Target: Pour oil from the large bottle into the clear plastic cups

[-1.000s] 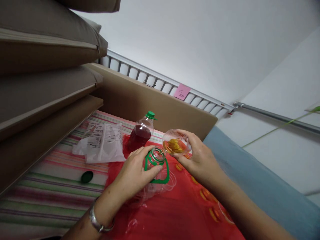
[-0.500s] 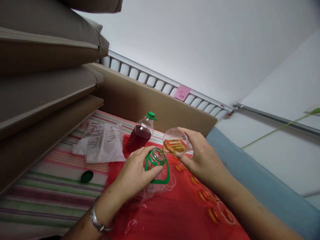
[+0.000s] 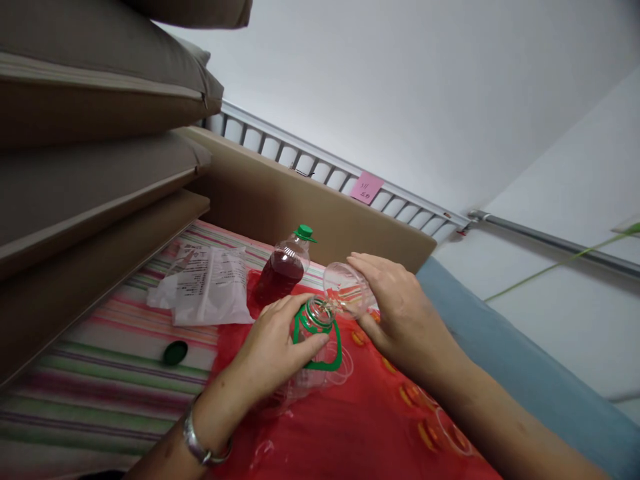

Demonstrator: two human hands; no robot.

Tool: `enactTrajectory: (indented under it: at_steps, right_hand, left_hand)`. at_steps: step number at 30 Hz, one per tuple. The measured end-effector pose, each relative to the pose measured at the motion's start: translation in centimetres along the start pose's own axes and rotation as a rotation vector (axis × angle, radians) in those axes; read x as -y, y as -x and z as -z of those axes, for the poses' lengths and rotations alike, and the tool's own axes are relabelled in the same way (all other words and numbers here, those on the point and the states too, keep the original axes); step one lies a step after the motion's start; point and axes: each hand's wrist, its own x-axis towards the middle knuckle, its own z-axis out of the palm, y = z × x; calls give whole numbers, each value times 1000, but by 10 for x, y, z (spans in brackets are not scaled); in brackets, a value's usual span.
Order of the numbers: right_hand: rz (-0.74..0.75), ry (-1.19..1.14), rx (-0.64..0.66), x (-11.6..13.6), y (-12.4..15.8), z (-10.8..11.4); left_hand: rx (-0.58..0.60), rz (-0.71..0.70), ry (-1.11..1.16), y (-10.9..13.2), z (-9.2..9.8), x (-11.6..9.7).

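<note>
My left hand (image 3: 273, 350) is wrapped round the neck of an uncapped clear plastic bottle (image 3: 313, 373) with a green handle ring (image 3: 320, 337). The bottle stands on a red cloth (image 3: 360, 427). My right hand (image 3: 395, 303) grips a clear plastic cup (image 3: 345, 287), tipped steeply with its rim at the bottle's mouth. Almost no liquid shows in the cup. Just behind stands a bottle of dark red liquid (image 3: 283, 270) with a green cap.
A loose green cap (image 3: 175, 352) lies on the striped cover (image 3: 100, 373) at left. A printed plastic bag (image 3: 210, 287) lies beyond it. Brown cushions (image 3: 90, 167) are stacked at left, a cardboard wall (image 3: 320, 220) stands behind, and a blue mat (image 3: 525, 380) lies at right.
The cup has tilted further over the bottle's mouth, and the orange-yellow liquid seen in it earlier is nearly gone. My left hand kept its grip on the bottle neck.
</note>
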Motion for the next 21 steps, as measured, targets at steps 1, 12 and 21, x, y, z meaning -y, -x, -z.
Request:
enactTrajectory:
  at_steps: [1,12,21]
  right_hand:
    - [24,23,-2,0,-1,0]
    - [199,115,-16,9,-10,5]
    - [-803,-735,-256,-24,78,-63]
  left_hand:
    - [1,2,-3,0,0,0]
    - [17,7,-16,0,-1,3]
    - [21,23,0,-1,-2,6]
